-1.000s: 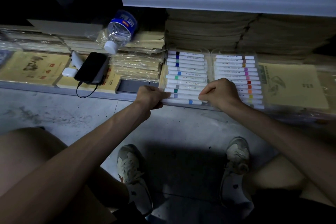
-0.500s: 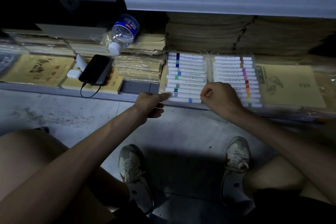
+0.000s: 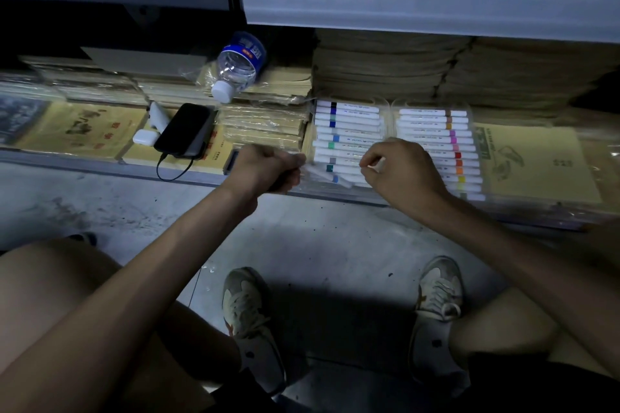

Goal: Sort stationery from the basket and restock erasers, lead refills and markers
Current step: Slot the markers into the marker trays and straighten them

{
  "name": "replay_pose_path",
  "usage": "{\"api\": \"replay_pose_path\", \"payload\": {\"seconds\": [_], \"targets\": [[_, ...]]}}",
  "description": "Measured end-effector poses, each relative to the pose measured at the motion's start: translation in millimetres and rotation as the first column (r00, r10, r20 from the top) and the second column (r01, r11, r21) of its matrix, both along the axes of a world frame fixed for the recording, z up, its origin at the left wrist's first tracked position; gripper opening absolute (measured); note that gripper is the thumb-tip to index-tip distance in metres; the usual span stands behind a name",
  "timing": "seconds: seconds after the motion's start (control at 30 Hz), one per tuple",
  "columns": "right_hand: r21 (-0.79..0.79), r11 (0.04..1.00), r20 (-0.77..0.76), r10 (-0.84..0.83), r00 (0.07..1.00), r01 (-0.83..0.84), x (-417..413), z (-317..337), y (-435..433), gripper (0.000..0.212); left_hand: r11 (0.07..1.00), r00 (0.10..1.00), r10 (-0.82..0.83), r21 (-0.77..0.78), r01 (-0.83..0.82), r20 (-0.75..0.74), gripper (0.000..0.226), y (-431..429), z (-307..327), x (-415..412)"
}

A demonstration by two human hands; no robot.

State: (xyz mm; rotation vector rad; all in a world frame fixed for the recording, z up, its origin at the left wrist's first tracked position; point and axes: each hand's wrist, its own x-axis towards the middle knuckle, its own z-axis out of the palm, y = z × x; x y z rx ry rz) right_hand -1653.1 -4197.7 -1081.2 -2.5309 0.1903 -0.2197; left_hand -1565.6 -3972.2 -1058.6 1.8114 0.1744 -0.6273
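Note:
Two clear cases of white markers lie side by side on the bottom shelf: the left case [image 3: 349, 131] with blue and green bands, the right case [image 3: 436, 141] with pink to yellow bands. My left hand [image 3: 265, 168] is a closed fist at the left case's front left corner. It grips the end of a white marker with a blue band [image 3: 330, 177], which lies tilted across the case's front edge. My right hand [image 3: 402, 174] is closed at the front right of the same case. It pinches a pale edge there, seemingly the case's plastic.
A phone [image 3: 184, 131] on a cable, a white charger [image 3: 144, 137] and a lying water bottle [image 3: 236, 67] sit on stacked paper packs to the left. More packs are piled behind and to the right. The upper shelf [image 3: 402, 7] overhangs. My shoes [image 3: 248, 315] rest on the concrete floor.
The front marker with the blue band has come out of line and now lies tilted, with its left end in my left fist. Both hands stayed at the left case's front edge.

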Motion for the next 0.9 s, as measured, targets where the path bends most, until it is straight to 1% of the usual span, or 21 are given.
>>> {"api": "replay_pose_path", "payload": {"seconds": [0.07, 0.2, 0.27, 0.37, 0.47, 0.57, 0.67, 0.77, 0.8, 0.9], "targets": [[0.074, 0.997, 0.058, 0.033, 0.998, -0.037, 4, 14, 9, 0.007, 0.998, 0.996, -0.027, -0.051, 0.032, 0.087, 0.025, -3, 10, 2], [0.207, 0.97, 0.073, 0.115, 0.991, -0.127, 12, 35, 25, 0.024, 0.987, 0.978, -0.07, -0.128, 0.096, 0.195, 0.032, -18, 27, 3], [0.283, 0.954, 0.061, 0.086, 0.994, -0.1, 15, 39, 28, 0.019, 0.978, 0.972, -0.093, -0.165, 0.131, 0.217, 0.034, -27, 32, 1], [0.411, 0.912, 0.036, -0.01, 0.999, -0.006, 18, 40, 26, 0.011, 0.957, 0.97, -0.096, -0.248, 0.152, 0.223, 0.037, -36, 34, -2], [0.443, 0.895, 0.055, -0.079, 0.995, 0.046, 16, 39, 18, 0.008, 0.939, 0.976, -0.105, -0.304, 0.16, 0.19, 0.036, -38, 33, -5], [0.529, 0.847, 0.054, -0.083, 0.995, 0.042, 10, 39, 6, 0.009, 0.966, 0.986, -0.071, -0.234, 0.106, 0.153, 0.032, -33, 25, -2], [0.547, 0.833, -0.032, -0.076, 0.997, 0.081, 4, 30, -10, 0.012, 0.997, 0.995, -0.022, -0.072, 0.029, 0.094, 0.021, -21, 3, 4], [0.554, 0.826, -0.132, -0.037, 0.991, 0.105, -4, 12, -24, 0.012, 0.999, 0.999, -0.033, 0.038, 0.032, 0.043, 0.011, -7, -22, 5], [0.566, 0.818, -0.155, -0.022, 0.988, 0.107, -6, 7, -26, 0.011, 0.997, 0.999, -0.044, 0.058, 0.043, 0.018, 0.011, -4, -30, 3], [0.599, 0.795, -0.182, 0.019, 0.983, 0.095, -11, -6, -28, 0.01, 0.992, 0.995, -0.08, 0.093, 0.084, -0.052, 0.02, 0, -48, -1]]}}
